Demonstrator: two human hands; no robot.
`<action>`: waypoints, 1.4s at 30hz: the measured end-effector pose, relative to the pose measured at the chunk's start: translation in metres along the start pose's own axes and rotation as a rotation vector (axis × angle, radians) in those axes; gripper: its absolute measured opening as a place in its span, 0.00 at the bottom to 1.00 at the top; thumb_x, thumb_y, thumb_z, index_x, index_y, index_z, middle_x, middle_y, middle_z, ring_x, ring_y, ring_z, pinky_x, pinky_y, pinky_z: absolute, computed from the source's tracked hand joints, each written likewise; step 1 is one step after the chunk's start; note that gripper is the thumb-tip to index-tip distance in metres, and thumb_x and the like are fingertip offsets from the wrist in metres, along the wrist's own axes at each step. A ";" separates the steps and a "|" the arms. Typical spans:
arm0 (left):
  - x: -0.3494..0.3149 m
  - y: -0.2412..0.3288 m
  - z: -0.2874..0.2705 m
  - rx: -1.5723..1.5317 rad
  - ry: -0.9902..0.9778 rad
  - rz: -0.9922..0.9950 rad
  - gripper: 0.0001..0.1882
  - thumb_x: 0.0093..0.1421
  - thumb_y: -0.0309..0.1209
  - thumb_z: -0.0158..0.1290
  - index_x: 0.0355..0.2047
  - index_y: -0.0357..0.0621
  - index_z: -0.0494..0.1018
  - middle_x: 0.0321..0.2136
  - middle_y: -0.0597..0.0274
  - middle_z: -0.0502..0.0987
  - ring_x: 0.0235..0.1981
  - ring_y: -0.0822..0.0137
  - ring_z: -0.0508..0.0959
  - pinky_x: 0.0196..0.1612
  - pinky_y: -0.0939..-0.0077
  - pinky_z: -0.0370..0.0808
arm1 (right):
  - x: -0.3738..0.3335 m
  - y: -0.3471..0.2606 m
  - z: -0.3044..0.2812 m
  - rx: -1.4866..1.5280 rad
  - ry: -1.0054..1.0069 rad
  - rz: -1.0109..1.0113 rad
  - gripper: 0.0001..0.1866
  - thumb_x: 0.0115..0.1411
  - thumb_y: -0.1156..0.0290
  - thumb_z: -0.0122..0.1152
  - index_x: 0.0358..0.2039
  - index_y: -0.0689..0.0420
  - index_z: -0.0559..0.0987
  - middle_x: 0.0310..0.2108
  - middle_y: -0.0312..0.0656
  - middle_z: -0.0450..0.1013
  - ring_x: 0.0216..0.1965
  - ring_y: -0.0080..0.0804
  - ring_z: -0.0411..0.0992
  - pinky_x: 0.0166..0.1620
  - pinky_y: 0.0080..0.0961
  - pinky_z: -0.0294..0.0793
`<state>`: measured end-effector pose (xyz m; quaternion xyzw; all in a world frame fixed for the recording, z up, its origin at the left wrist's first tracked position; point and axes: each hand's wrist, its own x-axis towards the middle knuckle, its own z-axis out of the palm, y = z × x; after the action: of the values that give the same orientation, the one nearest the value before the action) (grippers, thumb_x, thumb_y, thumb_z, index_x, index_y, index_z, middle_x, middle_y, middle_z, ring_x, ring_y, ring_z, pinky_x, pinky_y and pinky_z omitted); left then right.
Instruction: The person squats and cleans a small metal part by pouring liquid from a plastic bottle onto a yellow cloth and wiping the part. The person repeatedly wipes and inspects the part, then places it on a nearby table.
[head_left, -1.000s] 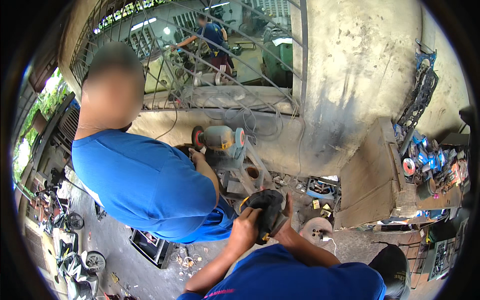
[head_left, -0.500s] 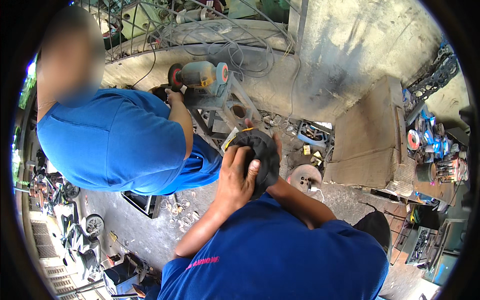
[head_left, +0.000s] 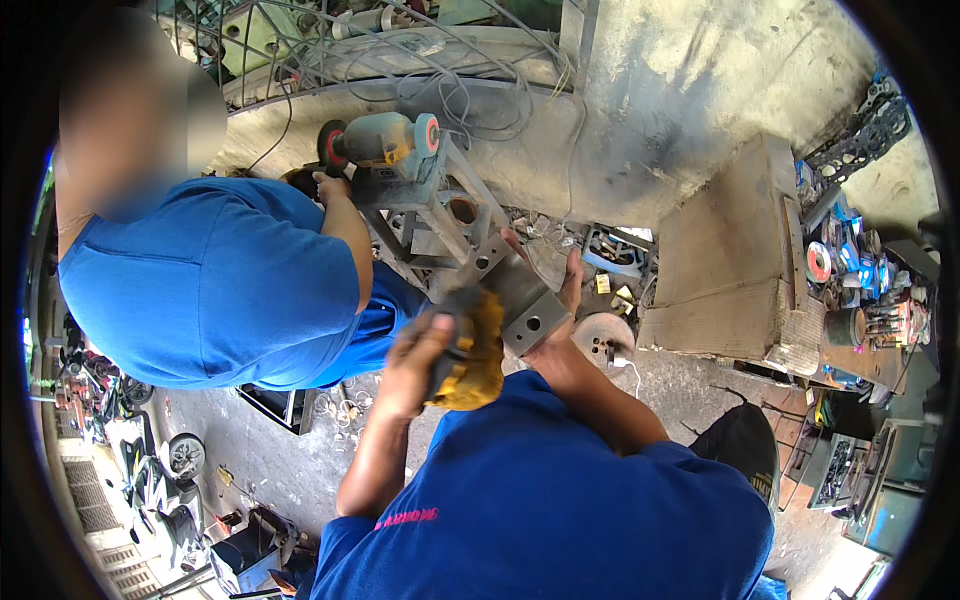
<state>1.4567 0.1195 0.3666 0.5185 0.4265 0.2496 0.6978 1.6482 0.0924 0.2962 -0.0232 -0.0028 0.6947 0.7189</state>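
Note:
My left hand (head_left: 408, 365), slightly blurred, is closed on a soft black-and-yellow cloth (head_left: 472, 355) with a fuzzy yellow side; its exact kind is unclear. The cloth is by the lower left edge of a grey metal block (head_left: 512, 290) with round holes in its faces. My right hand (head_left: 556, 335) holds that block from beneath and from the right, with fingers showing past its far and right edges. Whether cloth and block touch cannot be told.
To my left a person in a blue shirt (head_left: 250, 275) has a hand at a bench grinder (head_left: 380, 142) on a metal stand (head_left: 440, 215). A cardboard sheet (head_left: 720, 270) leans at the right, beside a cluttered workbench (head_left: 868, 355). A round disc (head_left: 600, 335) and a blue crate (head_left: 615, 255) lie on the floor.
My left hand has drawn the cloth down and left off the metal block, which now shows. The cloth's yellow side has come into view. My right hand keeps hold of the block.

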 end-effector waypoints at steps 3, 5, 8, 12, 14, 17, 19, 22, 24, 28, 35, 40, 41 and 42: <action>-0.016 -0.006 -0.027 -0.577 0.348 0.170 0.24 0.73 0.43 0.47 0.61 0.40 0.68 0.54 0.57 0.75 0.55 0.61 0.76 0.60 0.62 0.73 | 0.001 -0.001 -0.002 0.034 0.028 0.020 0.53 0.54 0.18 0.41 0.68 0.45 0.67 0.63 0.46 0.68 0.64 0.51 0.66 0.68 0.62 0.55; -0.017 -0.009 -0.036 -0.525 0.470 0.382 0.24 0.75 0.43 0.42 0.63 0.39 0.65 0.57 0.58 0.72 0.58 0.63 0.73 0.61 0.64 0.72 | 0.002 -0.002 -0.004 0.025 0.097 0.025 0.53 0.54 0.18 0.40 0.68 0.46 0.67 0.64 0.46 0.67 0.66 0.50 0.64 0.70 0.63 0.52; -0.003 -0.011 -0.024 0.126 0.463 0.354 0.26 0.76 0.43 0.40 0.64 0.37 0.64 0.59 0.55 0.70 0.57 0.62 0.72 0.60 0.66 0.69 | 0.004 0.000 -0.006 0.057 -0.020 0.051 0.53 0.56 0.19 0.39 0.68 0.49 0.67 0.65 0.48 0.67 0.66 0.50 0.64 0.70 0.62 0.53; 0.027 0.000 0.010 0.615 0.114 0.761 0.25 0.70 0.41 0.51 0.63 0.40 0.71 0.62 0.45 0.67 0.63 0.50 0.67 0.65 0.57 0.64 | 0.002 0.002 -0.002 -0.040 -0.014 0.050 0.54 0.58 0.20 0.37 0.69 0.53 0.65 0.64 0.51 0.67 0.62 0.51 0.69 0.67 0.55 0.63; 0.038 0.006 0.021 0.906 0.039 0.781 0.27 0.62 0.38 0.61 0.61 0.45 0.75 0.63 0.40 0.66 0.66 0.42 0.64 0.67 0.52 0.62 | -0.001 0.003 0.001 -0.032 -0.092 0.051 0.53 0.60 0.22 0.36 0.69 0.56 0.65 0.65 0.53 0.66 0.62 0.50 0.70 0.67 0.50 0.66; 0.049 0.012 0.021 0.957 0.075 0.876 0.40 0.49 0.35 0.70 0.63 0.44 0.71 0.63 0.42 0.67 0.66 0.39 0.64 0.67 0.49 0.62 | -0.004 0.006 0.004 -0.010 -0.097 0.035 0.49 0.63 0.27 0.37 0.68 0.57 0.66 0.64 0.52 0.68 0.62 0.49 0.70 0.67 0.49 0.67; 0.057 0.010 0.019 0.776 0.013 0.842 0.42 0.48 0.35 0.71 0.63 0.40 0.69 0.59 0.41 0.72 0.64 0.40 0.68 0.65 0.52 0.66 | -0.003 0.010 0.004 -0.147 -0.093 -0.018 0.46 0.65 0.29 0.38 0.67 0.57 0.66 0.64 0.51 0.67 0.62 0.48 0.70 0.67 0.47 0.66; 0.067 0.000 0.024 0.830 0.165 0.818 0.38 0.51 0.36 0.70 0.61 0.37 0.71 0.55 0.40 0.76 0.57 0.41 0.76 0.59 0.56 0.73 | 0.001 0.015 0.004 -0.042 -0.202 -0.102 0.42 0.67 0.33 0.39 0.67 0.56 0.66 0.65 0.47 0.67 0.63 0.44 0.69 0.67 0.44 0.66; 0.073 -0.006 0.030 0.727 0.260 0.823 0.30 0.58 0.36 0.67 0.56 0.34 0.74 0.48 0.40 0.79 0.48 0.48 0.82 0.50 0.62 0.78 | 0.004 0.016 0.005 -0.099 -0.021 -0.173 0.41 0.68 0.35 0.40 0.68 0.56 0.66 0.65 0.46 0.68 0.63 0.43 0.69 0.68 0.44 0.66; 0.093 -0.004 0.019 -0.115 0.339 0.462 0.23 0.72 0.44 0.52 0.51 0.33 0.76 0.43 0.56 0.82 0.43 0.66 0.81 0.50 0.68 0.77 | 0.005 0.011 0.006 -0.094 0.047 0.068 0.51 0.60 0.25 0.43 0.72 0.51 0.61 0.70 0.45 0.60 0.69 0.48 0.60 0.69 0.57 0.58; 0.080 -0.023 -0.025 -0.683 -0.173 -0.075 0.36 0.72 0.56 0.42 0.65 0.37 0.63 0.59 0.52 0.73 0.58 0.59 0.76 0.62 0.59 0.72 | 0.004 0.005 0.005 0.040 -0.079 0.152 0.50 0.58 0.25 0.46 0.69 0.50 0.66 0.65 0.46 0.67 0.66 0.46 0.65 0.68 0.55 0.58; 0.073 -0.041 -0.009 -0.440 -0.094 0.109 0.26 0.73 0.41 0.51 0.60 0.31 0.68 0.52 0.54 0.78 0.51 0.65 0.79 0.52 0.69 0.77 | 0.007 0.008 0.006 -0.020 0.056 0.059 0.48 0.58 0.26 0.45 0.69 0.49 0.67 0.64 0.47 0.69 0.62 0.42 0.71 0.65 0.49 0.66; 0.077 -0.041 -0.009 -0.351 -0.032 0.074 0.25 0.72 0.41 0.51 0.59 0.33 0.68 0.51 0.54 0.78 0.51 0.64 0.79 0.52 0.67 0.77 | 0.007 0.009 0.007 -0.074 0.129 0.038 0.49 0.59 0.26 0.45 0.69 0.48 0.66 0.63 0.47 0.70 0.62 0.43 0.70 0.65 0.50 0.66; 0.082 -0.040 -0.010 -0.291 -0.031 0.092 0.24 0.72 0.41 0.51 0.59 0.35 0.69 0.50 0.55 0.79 0.50 0.64 0.80 0.53 0.65 0.77 | 0.008 0.011 0.008 -0.078 0.134 0.045 0.49 0.59 0.26 0.45 0.70 0.48 0.64 0.63 0.47 0.70 0.62 0.43 0.70 0.65 0.51 0.65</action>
<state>1.4864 0.1759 0.3006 0.4349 0.3506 0.3324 0.7599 1.6372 0.1008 0.3033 -0.0976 0.0189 0.7068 0.7004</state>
